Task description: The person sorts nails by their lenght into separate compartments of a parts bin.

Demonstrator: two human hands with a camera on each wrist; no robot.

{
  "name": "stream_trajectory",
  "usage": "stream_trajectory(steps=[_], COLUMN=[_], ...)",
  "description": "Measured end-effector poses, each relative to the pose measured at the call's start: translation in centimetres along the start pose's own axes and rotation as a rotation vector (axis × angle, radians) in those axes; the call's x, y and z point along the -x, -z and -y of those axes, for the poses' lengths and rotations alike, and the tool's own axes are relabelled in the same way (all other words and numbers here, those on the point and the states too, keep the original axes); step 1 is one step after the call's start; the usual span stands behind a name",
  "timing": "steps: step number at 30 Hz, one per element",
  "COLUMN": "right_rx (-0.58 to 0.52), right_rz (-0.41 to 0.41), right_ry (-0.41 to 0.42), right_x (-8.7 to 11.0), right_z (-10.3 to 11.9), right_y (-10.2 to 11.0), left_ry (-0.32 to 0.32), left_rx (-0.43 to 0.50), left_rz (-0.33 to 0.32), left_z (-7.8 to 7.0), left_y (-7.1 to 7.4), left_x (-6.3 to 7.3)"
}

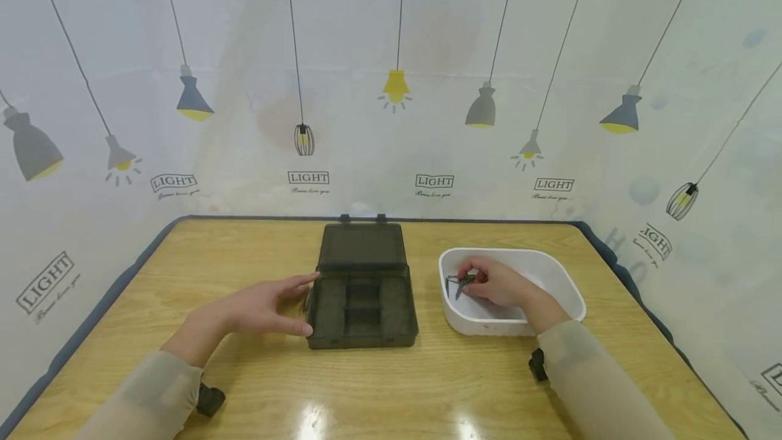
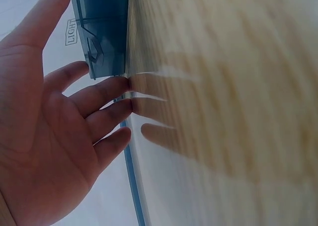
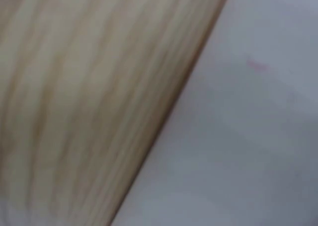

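A dark, see-through plastic case [image 1: 397,311] lies on the table with its lid [image 1: 362,244] folded back, showing divided compartments inside. At its left side is my left hand [image 1: 259,307], thumb and fingers spread along the edge. In the left wrist view, the fingertips of this hand [image 2: 54,131] are right at the case's latched side [image 2: 102,42]. My right hand [image 1: 501,284] reaches into a white plastic tub [image 1: 489,326] and pinches a small dark piece [image 1: 462,284], too small to name. The right wrist view has only the tub's outer wall [image 3: 248,136], without the hand.
The wooden table [image 1: 244,386] has a dark blue border along its edges. A white curtain [image 1: 348,39] printed with lamps hangs behind and at both sides. Some small dark bits lie in the tub's left end, close to my fingers.
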State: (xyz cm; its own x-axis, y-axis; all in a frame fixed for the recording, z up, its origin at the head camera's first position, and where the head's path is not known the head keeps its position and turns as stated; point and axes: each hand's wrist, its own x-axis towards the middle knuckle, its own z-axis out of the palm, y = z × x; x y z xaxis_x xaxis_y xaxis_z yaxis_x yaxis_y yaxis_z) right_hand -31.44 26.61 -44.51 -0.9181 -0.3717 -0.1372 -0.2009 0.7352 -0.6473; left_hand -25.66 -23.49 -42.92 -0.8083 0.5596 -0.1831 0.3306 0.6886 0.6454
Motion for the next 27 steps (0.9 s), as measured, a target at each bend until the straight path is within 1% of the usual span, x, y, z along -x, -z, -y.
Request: stream_trajectory(steps=[7,10,13,18,23,27], right_rx=[0.021,0.046,0.077,0.115,0.115,0.12], right_rz=[-0.019,-0.039,-0.071,-0.106,-0.103,-0.082], right_ry=[0.009,0.029,0.057,0.069,0.058,0.045], right_x=[0.03,-0.01,-0.14,-0.19,-0.01,0.02], right_z=[0.19,0.25,0.13,-0.02,0.2,0.2], right_y=[-0.05,0.02,0.15,0.41,0.68,0.75], left_ry=[-0.019,-0.012,-0.001,0.007,0.006,0.006], left_rx=[-0.005,-0.016,-0.005,0.007,0.001,0.006], left_rz=[-0.002,-0.007,-0.004,0.003,-0.004,-0.001], left_z=[0.13,0.02,-0.16,-0.32,-0.29,-0.41], left_y=[-0.08,-0.05,0.03,0.05,0.01,0.04], left_x=[-0.07,-0.02,0.03,0.09,0.11,0.13])
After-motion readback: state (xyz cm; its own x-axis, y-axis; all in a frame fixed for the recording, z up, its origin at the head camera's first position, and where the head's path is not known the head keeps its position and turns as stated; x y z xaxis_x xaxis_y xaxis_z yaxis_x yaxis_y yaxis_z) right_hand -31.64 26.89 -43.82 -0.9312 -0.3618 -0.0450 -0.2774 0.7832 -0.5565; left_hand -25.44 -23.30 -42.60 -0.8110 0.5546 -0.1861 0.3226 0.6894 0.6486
